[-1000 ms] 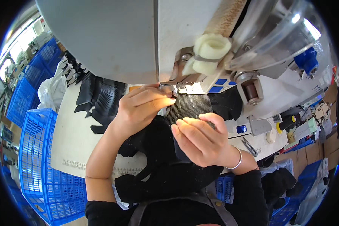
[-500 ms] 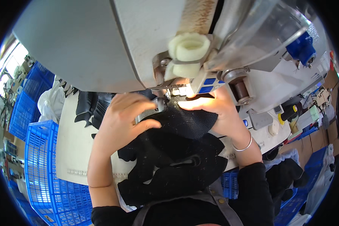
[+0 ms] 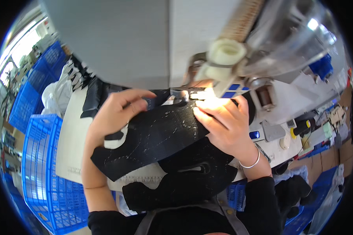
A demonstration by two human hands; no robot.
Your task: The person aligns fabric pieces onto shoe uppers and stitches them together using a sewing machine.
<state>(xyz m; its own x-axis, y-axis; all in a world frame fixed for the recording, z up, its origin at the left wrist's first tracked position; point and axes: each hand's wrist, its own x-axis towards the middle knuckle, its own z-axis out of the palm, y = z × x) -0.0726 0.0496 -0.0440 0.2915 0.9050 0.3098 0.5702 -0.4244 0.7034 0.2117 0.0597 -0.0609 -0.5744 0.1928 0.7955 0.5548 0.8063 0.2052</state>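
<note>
1. At the centre of the view, slanting from 8 o'clock up to just past mid-frame, lies a black textured panel (image 3: 157, 135), its upper end in the bright light below the sewing machine (image 3: 121, 43), which fills the area from 10 to 12 o'clock.
2. Right hand (image 3: 225, 121), 3 o'clock: fingers bent and laid over the panel's upper right end, presumably to keep it flat and steady near the lit spot. Whether any finger grips from beneath cannot be told.
3. Left hand (image 3: 115, 111), 9 o'clock: fingers loosely curved, forefinger and thumb apart beside the panel's upper left edge. No firm grip is seen; contact cannot be confirmed. The position would suit guiding that side.
4. Loose black pieces (image 3: 184, 182), 6 o'clock: partly beneath the panel, at the near edge of the pale table (image 3: 68, 149), probably kept there for easy reach.
5. Blue crate (image 3: 53, 172), 8 o'clock: beside the table, apparently clear of the left arm's path.
6. Clear plastic guard (image 3: 290, 51), 2 o'clock: beside the machine head, likely a shield. Brown thread spool (image 3: 264, 98), between 2 and 3 o'clock: mounted close to the lit area, presumably for a short thread run.
</note>
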